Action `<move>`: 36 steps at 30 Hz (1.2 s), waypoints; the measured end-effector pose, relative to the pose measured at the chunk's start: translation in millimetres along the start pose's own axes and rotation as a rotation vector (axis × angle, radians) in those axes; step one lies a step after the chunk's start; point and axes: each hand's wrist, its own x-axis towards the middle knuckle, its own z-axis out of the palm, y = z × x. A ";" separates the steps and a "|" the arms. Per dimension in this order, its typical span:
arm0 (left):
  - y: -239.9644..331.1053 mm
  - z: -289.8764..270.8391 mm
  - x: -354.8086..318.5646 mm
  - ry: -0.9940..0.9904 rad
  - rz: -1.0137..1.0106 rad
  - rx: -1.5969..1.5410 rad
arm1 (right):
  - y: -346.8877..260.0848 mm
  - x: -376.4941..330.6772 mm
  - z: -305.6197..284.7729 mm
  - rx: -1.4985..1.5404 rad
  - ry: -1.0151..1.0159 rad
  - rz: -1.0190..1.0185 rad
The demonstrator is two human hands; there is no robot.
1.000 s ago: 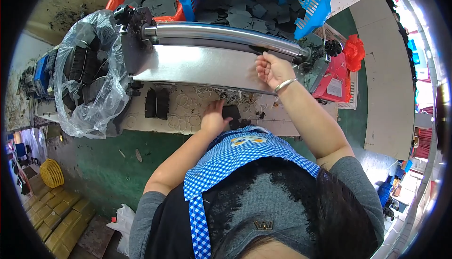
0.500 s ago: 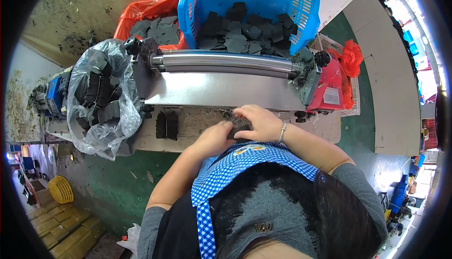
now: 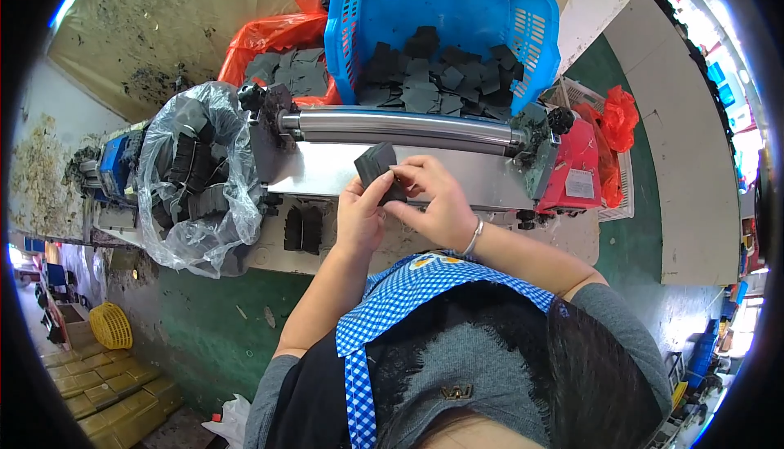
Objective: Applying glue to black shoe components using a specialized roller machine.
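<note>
A stack of thin black sheets [image 3: 375, 163] is held up in front of the machine's metal plate [image 3: 314, 173]. My left hand [image 3: 359, 212] grips the stack from its left side, thumb on the near face. My right hand [image 3: 433, 200], with a silver bracelet at the wrist, pinches the stack's right edge; its fingertips partly hide the lower part. Behind the hands runs a shiny steel roller [image 3: 404, 128]. On the bench ledge, left of my left forearm, stand bundled black pieces [image 3: 303, 230].
A blue basket [image 3: 543, 40] holding loose black sheets stands behind the roller. A red bag [image 3: 245, 38] of grey sheets lies beside it. At left sits a clear plastic bag [image 3: 171, 232] with black bundles; a red machine housing [image 3: 572, 163] stands at right.
Both hands have risen from close to the apron to in front of the metal plate. The stack, mostly hidden between them before, now shows upright. The view has shifted slightly.
</note>
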 end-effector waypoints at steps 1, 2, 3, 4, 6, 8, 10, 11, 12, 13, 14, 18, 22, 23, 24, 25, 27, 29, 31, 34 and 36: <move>0.9 -3.2 0.3 -0.001 -0.029 0.030 | 4.2 -0.5 -1.9 0.195 -0.052 0.160; 1.1 -6.3 0.9 -0.001 -0.015 0.076 | 9.0 -0.2 -3.6 0.204 -0.035 0.241; -0.2 -8.9 1.7 0.024 -0.007 0.118 | 13.7 0.1 -4.4 0.195 -0.072 0.267; -2.9 -10.6 2.3 0.037 0.060 0.204 | 18.2 0.8 -4.7 0.225 -0.073 0.341; -8.6 -13.4 3.6 0.010 0.098 0.213 | 25.4 0.9 -3.4 0.324 -0.067 0.405; -12.1 -15.3 3.7 0.017 0.122 0.226 | 31.5 0.4 -2.0 0.411 -0.061 0.549; -11.6 -17.0 3.7 0.053 0.130 0.206 | 37.1 -0.2 -0.7 0.516 -0.087 0.673; -9.7 -18.2 3.9 0.052 0.128 0.223 | 40.1 -0.4 -0.4 0.638 -0.115 0.817; -6.3 -20.1 4.0 0.045 0.033 0.190 | 43.0 -0.7 0.5 0.752 -0.120 0.961; -2.8 -21.9 4.2 0.076 -0.069 0.158 | 46.1 -1.0 1.2 0.760 -0.140 0.962; -1.2 -22.4 5.0 0.036 -0.065 0.157 | 48.5 -1.7 2.8 0.780 -0.157 0.951; 3.1 -23.6 7.0 0.020 -0.143 0.085 | 56.4 -4.0 7.3 1.009 -0.205 0.862; 6.1 -28.2 9.4 0.128 -0.107 0.020 | 62.5 0.8 3.2 0.931 -0.123 1.000; 6.4 -29.9 10.4 0.120 -0.123 0.014 | 63.7 2.3 1.2 0.886 -0.075 1.087; 6.3 -31.9 11.5 0.144 -0.028 0.116 | 65.4 5.7 -0.6 0.831 -0.071 1.250; 4.9 -33.1 12.7 0.177 0.069 0.209 | 66.6 7.7 -2.2 0.836 -0.028 1.171; 1.6 -34.9 15.2 0.161 0.084 0.252 | 68.1 11.7 -2.5 0.916 0.329 1.183; -3.7 -33.6 17.0 0.183 0.066 0.375 | 67.4 11.7 0.2 0.964 0.292 1.145; -9.5 -29.5 18.0 0.151 0.118 0.515 | 65.8 9.8 3.2 0.749 -0.314 0.892; -7.4 -27.7 17.7 0.119 0.065 0.313 | 66.3 10.8 2.8 0.688 -0.230 0.957; -2.2 -29.4 17.2 0.160 0.050 0.239 | 66.5 13.2 0.1 0.770 -0.004 1.167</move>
